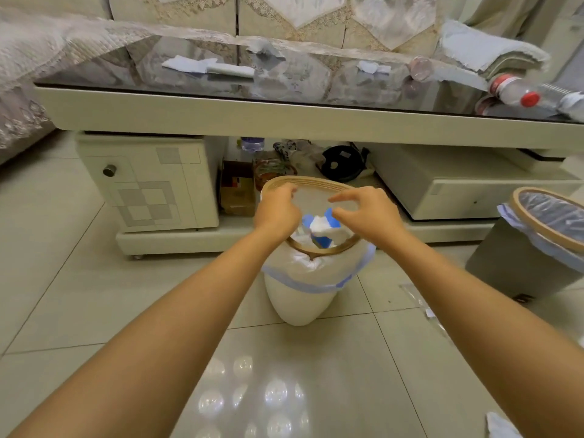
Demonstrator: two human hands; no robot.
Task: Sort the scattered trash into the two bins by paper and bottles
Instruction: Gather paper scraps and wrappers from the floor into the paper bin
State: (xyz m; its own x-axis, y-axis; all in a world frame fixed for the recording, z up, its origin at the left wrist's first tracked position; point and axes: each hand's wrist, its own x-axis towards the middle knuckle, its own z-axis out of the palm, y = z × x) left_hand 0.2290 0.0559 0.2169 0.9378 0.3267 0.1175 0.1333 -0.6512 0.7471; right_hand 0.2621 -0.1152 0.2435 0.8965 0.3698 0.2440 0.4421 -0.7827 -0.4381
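Both hands hover over the white wood-rimmed bin (303, 292) on the floor, the left hand (277, 209) loosely curled and the right hand (368, 213) spread, neither holding anything. Between and just below them, crumpled white and blue paper (320, 227) lies inside the bin. Beyond the hands on the glass worktop (284, 86), a clear red-capped plastic bottle (513, 90) lies on its side, cap toward the near right.

Glossy glass tabletop (284, 90), shiny floor tiles (79, 279), thin plastic liner (316, 267) on wood-rimmed white bin (300, 305), clear plastic bottle (512, 90)

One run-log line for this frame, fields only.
hands: left and right over white bin, nothing gripped | bin: paper inside | table: tissues, bottle left | grey bin: contents unclear
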